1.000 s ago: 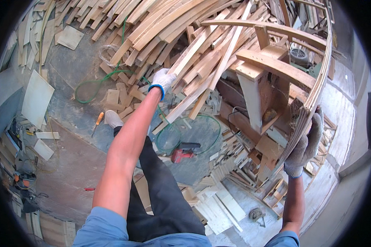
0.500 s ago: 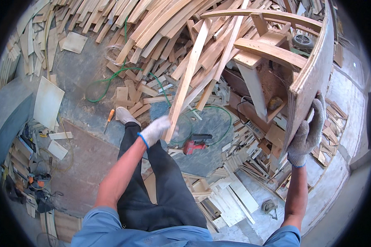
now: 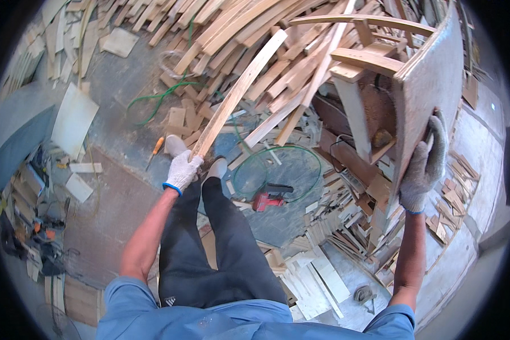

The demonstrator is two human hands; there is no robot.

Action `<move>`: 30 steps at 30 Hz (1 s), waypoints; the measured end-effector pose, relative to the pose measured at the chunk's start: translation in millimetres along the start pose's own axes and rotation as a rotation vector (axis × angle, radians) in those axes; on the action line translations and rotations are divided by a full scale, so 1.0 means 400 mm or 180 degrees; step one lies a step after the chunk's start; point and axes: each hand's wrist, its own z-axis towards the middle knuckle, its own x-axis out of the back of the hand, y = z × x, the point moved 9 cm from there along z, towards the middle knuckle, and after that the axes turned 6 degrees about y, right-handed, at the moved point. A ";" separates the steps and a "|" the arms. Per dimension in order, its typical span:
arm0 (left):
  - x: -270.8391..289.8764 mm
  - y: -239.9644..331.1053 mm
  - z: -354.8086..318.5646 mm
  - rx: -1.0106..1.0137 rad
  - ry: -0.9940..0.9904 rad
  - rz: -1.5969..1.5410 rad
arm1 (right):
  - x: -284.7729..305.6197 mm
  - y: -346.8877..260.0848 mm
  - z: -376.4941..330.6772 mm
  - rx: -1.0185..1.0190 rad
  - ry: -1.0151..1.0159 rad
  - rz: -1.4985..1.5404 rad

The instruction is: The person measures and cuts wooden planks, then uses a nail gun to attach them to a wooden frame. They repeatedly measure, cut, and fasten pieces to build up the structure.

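My left hand, in a white knit glove with a blue cuff, is closed round the near end of a long, slightly curved wooden strip. The strip slants up and away to the right. My right hand, in a greyish glove, lies against the outer face of a curved plywood panel, its fingers stretched upward along it. The panel stands upright at the right, joined to curved wooden ribs. Part of the right palm is hidden.
A red nail gun lies on the floor near a green hose. An orange-handled screwdriver lies left of my feet. Stacked wooden strips fill the far side. Offcuts and pale boards lie at the right.
My left hand has moved left and slightly nearer the left foot, bringing the strip's near end with it and tilting the strip more. My right hand stays on the panel, which has shifted slightly.
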 end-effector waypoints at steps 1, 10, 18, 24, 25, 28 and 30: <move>0.024 -0.050 -0.009 0.0057 0.0047 0.0085 | 0.009 -0.009 0.001 -0.0013 0.0047 -0.0002; 0.326 -0.195 -0.189 -0.0753 0.0611 0.1925 | 0.031 -0.021 0.000 0.0254 0.0294 -0.0495; 0.375 -0.200 -0.379 -0.1092 -0.0139 0.2785 | -0.179 -0.317 -0.273 0.1195 -0.1243 0.0567; 0.300 -0.156 -0.454 -0.1252 -0.0807 0.2771 | -0.480 -0.031 -0.640 0.0404 -0.2069 0.0129; 0.291 -0.150 -0.458 -0.1283 -0.0876 0.2802 | -0.497 0.010 -0.688 0.0314 -0.2214 0.0149; 0.286 -0.150 -0.447 -0.1410 -0.0825 0.2857 | -0.528 0.123 -0.868 -0.0399 -0.3350 -0.0149; 0.287 -0.150 -0.414 -0.1477 -0.0720 0.2918 | -0.499 0.115 -0.918 -0.0820 -0.3143 0.0126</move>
